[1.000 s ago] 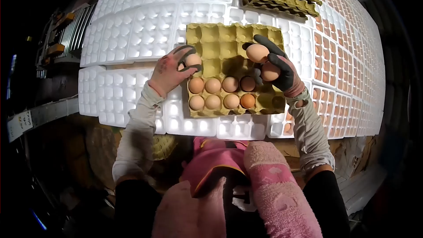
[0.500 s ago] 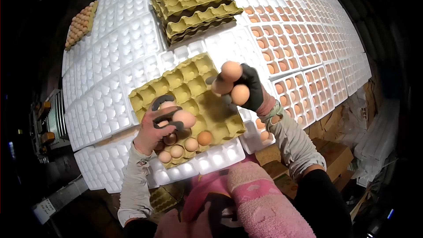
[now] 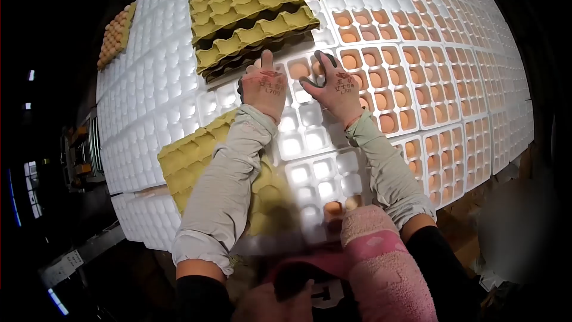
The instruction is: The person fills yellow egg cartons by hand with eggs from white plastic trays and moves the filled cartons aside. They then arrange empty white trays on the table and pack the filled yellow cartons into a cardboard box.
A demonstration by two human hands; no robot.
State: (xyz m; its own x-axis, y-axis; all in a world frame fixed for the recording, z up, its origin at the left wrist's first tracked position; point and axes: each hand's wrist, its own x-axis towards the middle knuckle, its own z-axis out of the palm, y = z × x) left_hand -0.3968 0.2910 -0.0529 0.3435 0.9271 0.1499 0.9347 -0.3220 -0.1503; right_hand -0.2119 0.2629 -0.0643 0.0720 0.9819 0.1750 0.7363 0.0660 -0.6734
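My right hand [image 3: 338,88], in a printed glove with dark fingertips, curls its thumb and forefinger around a brown egg [image 3: 319,67] at the far end of a white foam egg tray [image 3: 314,120]. Another egg [image 3: 298,71] sits in a cell just left of it. My left hand [image 3: 266,88] hovers over the same tray's left side, back up, one finger stretched forward; its other fingers and anything beneath are hidden. Under my left forearm lies a yellow-green pulp egg tray [image 3: 193,152], partly covered.
A stack of pulp egg trays [image 3: 250,6] stands beyond my left hand. Foam trays of eggs [image 3: 381,77] spread to the right, and unfilled foam trays [image 3: 161,89] to the left. A full pulp tray of eggs [image 3: 113,39] stands far left. A pink fuzzy sleeve or cloth [image 3: 381,256] is near my body.
Both hands have moved forward from the pulp tray to the foam tray. The several eggs seen in my hands earlier are mostly out of sight; one shows at my right fingertips.
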